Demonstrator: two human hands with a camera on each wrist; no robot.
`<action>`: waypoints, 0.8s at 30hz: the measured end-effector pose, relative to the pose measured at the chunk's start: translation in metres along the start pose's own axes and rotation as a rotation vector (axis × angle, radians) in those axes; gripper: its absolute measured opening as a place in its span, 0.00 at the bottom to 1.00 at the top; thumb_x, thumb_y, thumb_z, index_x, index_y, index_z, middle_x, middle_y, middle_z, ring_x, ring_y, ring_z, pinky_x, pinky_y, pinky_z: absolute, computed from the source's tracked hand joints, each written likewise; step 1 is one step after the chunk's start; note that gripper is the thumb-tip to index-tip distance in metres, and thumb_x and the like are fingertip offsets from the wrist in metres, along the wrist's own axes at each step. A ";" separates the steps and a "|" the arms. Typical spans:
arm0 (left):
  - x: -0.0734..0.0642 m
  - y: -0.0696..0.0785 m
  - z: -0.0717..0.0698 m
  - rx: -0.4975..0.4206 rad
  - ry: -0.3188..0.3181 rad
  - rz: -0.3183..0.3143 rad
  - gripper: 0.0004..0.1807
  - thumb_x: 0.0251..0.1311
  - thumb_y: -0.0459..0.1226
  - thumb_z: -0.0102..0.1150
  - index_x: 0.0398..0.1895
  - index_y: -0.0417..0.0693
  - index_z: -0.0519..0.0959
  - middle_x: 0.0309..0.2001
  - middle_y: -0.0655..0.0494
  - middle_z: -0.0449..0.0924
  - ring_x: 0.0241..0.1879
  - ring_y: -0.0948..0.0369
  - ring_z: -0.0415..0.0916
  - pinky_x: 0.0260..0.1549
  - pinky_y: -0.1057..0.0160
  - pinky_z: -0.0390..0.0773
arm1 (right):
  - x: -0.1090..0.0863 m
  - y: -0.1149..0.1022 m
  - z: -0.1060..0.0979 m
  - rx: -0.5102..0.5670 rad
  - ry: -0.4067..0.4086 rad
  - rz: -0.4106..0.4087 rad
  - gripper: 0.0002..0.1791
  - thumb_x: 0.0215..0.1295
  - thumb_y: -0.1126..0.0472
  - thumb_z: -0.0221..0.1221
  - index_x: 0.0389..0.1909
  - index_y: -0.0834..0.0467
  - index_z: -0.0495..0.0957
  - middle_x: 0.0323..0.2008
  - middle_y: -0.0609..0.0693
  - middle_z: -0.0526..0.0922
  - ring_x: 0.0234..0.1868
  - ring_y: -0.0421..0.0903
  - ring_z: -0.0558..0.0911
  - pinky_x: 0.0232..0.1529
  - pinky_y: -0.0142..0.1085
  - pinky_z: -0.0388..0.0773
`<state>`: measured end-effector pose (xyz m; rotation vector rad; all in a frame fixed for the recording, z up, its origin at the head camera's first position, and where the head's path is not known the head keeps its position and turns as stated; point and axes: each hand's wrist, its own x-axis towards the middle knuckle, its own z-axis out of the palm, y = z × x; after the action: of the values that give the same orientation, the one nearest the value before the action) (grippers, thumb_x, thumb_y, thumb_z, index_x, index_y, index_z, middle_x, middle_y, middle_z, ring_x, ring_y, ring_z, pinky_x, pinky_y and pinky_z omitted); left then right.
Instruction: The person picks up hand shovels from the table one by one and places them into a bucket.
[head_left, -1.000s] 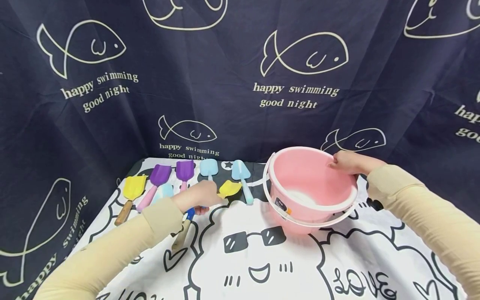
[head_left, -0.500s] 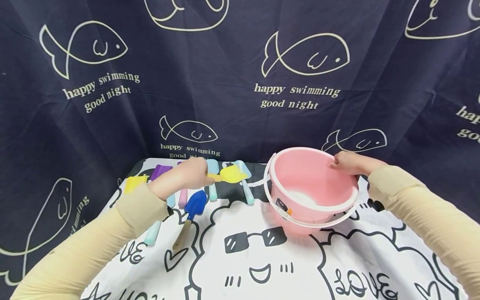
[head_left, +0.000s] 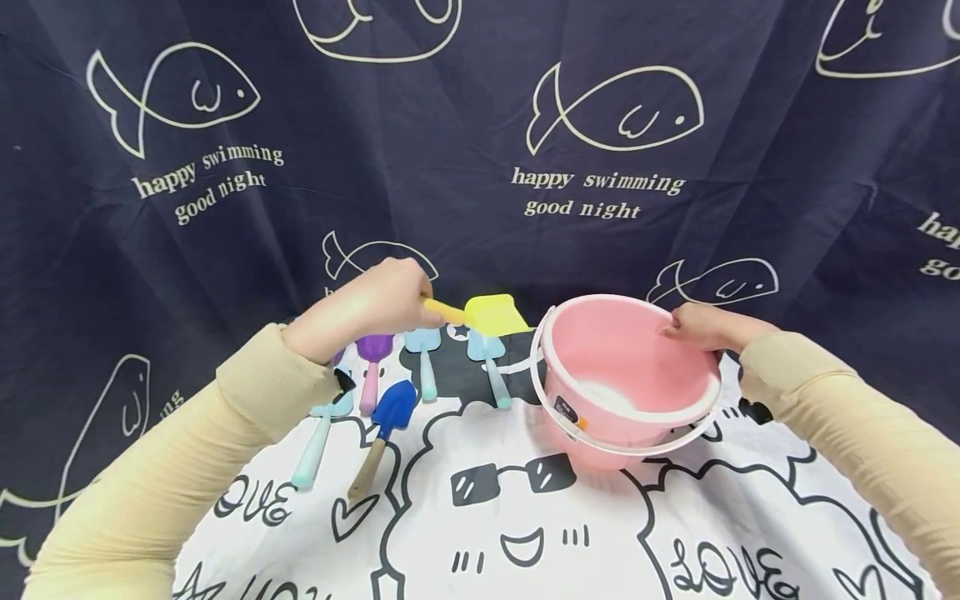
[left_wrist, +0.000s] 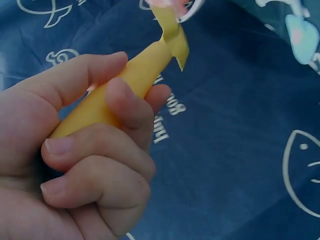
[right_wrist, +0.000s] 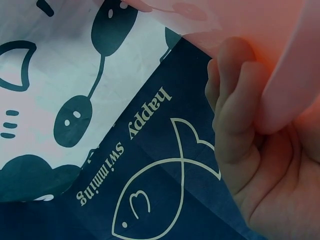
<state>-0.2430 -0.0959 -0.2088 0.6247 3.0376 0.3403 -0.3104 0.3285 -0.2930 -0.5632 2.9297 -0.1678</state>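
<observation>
My left hand (head_left: 393,296) grips the orange-yellow handle (left_wrist: 125,82) of a toy shovel with a yellow blade (head_left: 497,314). It is raised over the back of the table, the blade pointing right, just left of a pink bucket (head_left: 600,433). In the left wrist view the fingers curl round the handle, and the blade shows nearly edge-on. My right hand (head_left: 697,325) holds the bucket's far right rim; in the right wrist view its fingers (right_wrist: 237,115) lie along the outside of the wall. The bucket tilts toward me, its white handle hanging down in front, and its visible inside is bare.
Left of the bucket lie a blue trowel (head_left: 393,406), a purple shovel (head_left: 372,348) and several light-blue ones, one with a pale green handle (head_left: 311,454). My left forearm hides the table's left part. A dark fish-print curtain (head_left: 480,167) hangs behind the white patterned tablecloth (head_left: 525,517).
My left hand has lifted the yellow shovel up from among the other shovels and swung its blade right, toward the bucket. The right hand and bucket stay in place.
</observation>
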 end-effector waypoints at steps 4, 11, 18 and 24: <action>0.004 0.011 -0.014 -0.016 0.000 0.010 0.08 0.50 0.41 0.63 0.25 0.44 0.84 0.19 0.56 0.77 0.20 0.60 0.72 0.24 0.65 0.71 | 0.000 0.001 0.001 0.007 -0.001 0.003 0.18 0.65 0.60 0.53 0.16 0.60 0.67 0.14 0.46 0.64 0.17 0.43 0.70 0.21 0.36 0.70; 0.015 0.031 -0.026 -0.045 -0.008 0.040 0.09 0.51 0.43 0.63 0.25 0.46 0.82 0.20 0.53 0.82 0.21 0.61 0.77 0.26 0.65 0.73 | 0.001 0.002 0.002 0.002 0.019 -0.031 0.18 0.64 0.61 0.54 0.14 0.57 0.63 0.13 0.45 0.62 0.16 0.41 0.68 0.20 0.35 0.69; 0.029 0.050 -0.023 -0.051 -0.022 0.083 0.08 0.49 0.42 0.63 0.22 0.49 0.82 0.17 0.56 0.80 0.21 0.60 0.77 0.26 0.65 0.73 | 0.001 0.000 0.001 -0.009 0.004 -0.007 0.18 0.64 0.61 0.53 0.15 0.57 0.62 0.15 0.46 0.62 0.18 0.43 0.69 0.22 0.35 0.69; 0.039 0.066 -0.014 -0.052 -0.061 0.106 0.07 0.50 0.41 0.63 0.21 0.49 0.82 0.16 0.56 0.80 0.20 0.62 0.78 0.25 0.66 0.74 | 0.002 0.001 0.001 -0.042 0.016 -0.007 0.21 0.64 0.60 0.54 0.14 0.55 0.59 0.15 0.45 0.61 0.20 0.44 0.68 0.24 0.36 0.67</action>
<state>-0.2541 -0.0249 -0.1803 0.7800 2.9344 0.3935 -0.3122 0.3282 -0.2945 -0.5803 2.9536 -0.1126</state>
